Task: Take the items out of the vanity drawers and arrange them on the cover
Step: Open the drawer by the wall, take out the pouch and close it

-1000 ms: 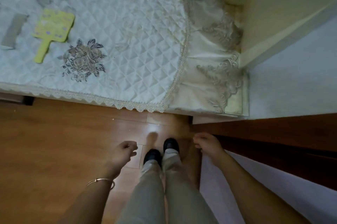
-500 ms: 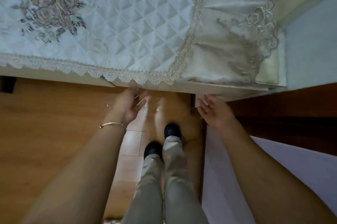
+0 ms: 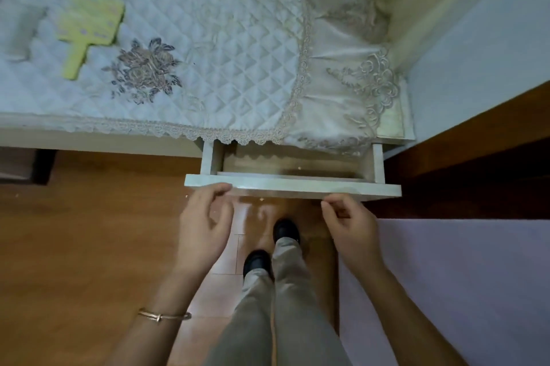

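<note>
The vanity's right drawer (image 3: 293, 187) stands pulled out a short way from under the lace-edged quilted cover (image 3: 223, 47). Its wooden floor shows as a narrow strip with only a tiny speck on it; the rest is hidden under the cover. My left hand (image 3: 205, 222) grips the left end of the drawer front with curled fingers. My right hand (image 3: 348, 222) hooks its curled fingertips under the front's right part. On the cover at the left lie a yellow hand mirror (image 3: 89, 32) and a blurred grey flat item (image 3: 20, 32).
A dark wooden bed frame (image 3: 476, 157) and a lilac sheet (image 3: 461, 276) close off the right side. My legs and black shoes (image 3: 285, 231) stand on the wooden floor just below the drawer. A dark gap (image 3: 44, 166) shows under the vanity at the left.
Both hands rose from beside my legs to the vanity's front edge, took hold there and pulled the drawer out. The view also shifted back over the cover.
</note>
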